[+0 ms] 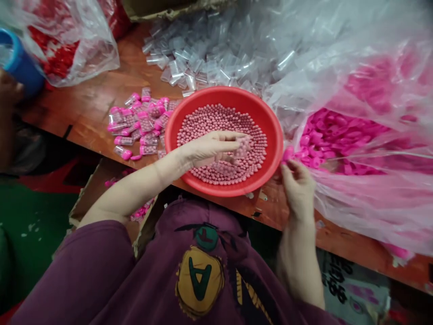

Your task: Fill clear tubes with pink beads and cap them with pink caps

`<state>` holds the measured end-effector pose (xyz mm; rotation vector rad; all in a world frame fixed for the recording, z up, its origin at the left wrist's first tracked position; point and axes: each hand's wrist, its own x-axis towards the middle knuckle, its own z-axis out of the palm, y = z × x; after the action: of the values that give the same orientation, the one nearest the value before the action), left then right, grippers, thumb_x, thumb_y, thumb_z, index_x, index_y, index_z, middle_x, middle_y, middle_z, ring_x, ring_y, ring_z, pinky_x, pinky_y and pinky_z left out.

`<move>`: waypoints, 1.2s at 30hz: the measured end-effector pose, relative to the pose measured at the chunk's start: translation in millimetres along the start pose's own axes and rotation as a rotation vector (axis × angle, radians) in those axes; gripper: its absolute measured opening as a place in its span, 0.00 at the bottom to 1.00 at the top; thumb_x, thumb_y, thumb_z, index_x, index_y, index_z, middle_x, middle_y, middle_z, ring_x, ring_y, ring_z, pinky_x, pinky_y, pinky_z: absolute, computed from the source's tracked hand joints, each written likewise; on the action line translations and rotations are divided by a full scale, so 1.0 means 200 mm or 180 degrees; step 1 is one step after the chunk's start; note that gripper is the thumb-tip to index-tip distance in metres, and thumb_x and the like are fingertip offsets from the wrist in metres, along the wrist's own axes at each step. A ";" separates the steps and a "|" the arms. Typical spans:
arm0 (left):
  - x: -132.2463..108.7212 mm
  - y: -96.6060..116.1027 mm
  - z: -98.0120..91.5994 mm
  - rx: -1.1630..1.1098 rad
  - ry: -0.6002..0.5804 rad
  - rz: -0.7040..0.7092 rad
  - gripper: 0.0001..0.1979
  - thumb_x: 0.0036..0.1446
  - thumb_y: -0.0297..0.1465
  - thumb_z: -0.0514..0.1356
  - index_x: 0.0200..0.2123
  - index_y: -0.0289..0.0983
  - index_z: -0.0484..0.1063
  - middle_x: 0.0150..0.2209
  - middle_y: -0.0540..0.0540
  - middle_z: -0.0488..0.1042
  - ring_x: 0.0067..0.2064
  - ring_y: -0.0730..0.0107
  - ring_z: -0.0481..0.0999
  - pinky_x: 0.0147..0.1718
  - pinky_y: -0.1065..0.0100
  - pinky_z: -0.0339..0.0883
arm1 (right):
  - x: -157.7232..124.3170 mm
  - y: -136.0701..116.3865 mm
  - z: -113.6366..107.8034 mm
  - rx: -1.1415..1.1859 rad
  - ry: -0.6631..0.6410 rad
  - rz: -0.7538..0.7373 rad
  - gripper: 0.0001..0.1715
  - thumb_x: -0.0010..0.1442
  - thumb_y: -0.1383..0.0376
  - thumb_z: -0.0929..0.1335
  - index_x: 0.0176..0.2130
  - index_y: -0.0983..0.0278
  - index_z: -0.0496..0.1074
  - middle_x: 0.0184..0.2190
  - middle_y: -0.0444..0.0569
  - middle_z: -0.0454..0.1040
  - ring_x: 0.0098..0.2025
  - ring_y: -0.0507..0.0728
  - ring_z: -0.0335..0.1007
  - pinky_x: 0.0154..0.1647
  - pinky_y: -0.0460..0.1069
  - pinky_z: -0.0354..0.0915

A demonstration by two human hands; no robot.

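A red plastic basin [275,155] full of small pink beads [219,119] stands at the table's front edge. Over the beads is my left hand [214,146], its fingers closed around a small clear tube [242,146] that has pink beads in it. Just off the basin's right rim, my right hand [299,185] pinches a bright pink cap [288,154]. To the left of the basin lies a pile of filled tubes with pink caps [145,122]. More loose pink caps [338,140] spill from an open plastic bag on the right.
Many empty clear tubes [203,58] are heaped behind the basin. A clear bag of red pieces [61,54] sits at back left, near a blue bucket [25,65] and another person's hand [10,88]. A cardboard box [89,187] stands below the table edge.
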<state>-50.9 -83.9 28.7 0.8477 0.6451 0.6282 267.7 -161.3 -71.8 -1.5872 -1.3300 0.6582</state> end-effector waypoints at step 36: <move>-0.18 -0.17 0.17 -0.1020 0.1343 0.0365 0.06 0.76 0.28 0.63 0.43 0.35 0.79 0.35 0.51 0.77 0.30 0.80 0.73 0.28 0.75 0.63 | -0.04 -0.72 0.45 -0.0279 -0.0586 -0.1443 0.12 0.76 0.62 0.70 0.52 0.56 0.86 0.46 0.52 0.86 0.49 0.63 0.85 0.53 0.61 0.82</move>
<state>-41.4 -142.4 25.9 0.4550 0.8508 0.9995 124.5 -142.9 17.3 -1.2474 -1.8033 0.4752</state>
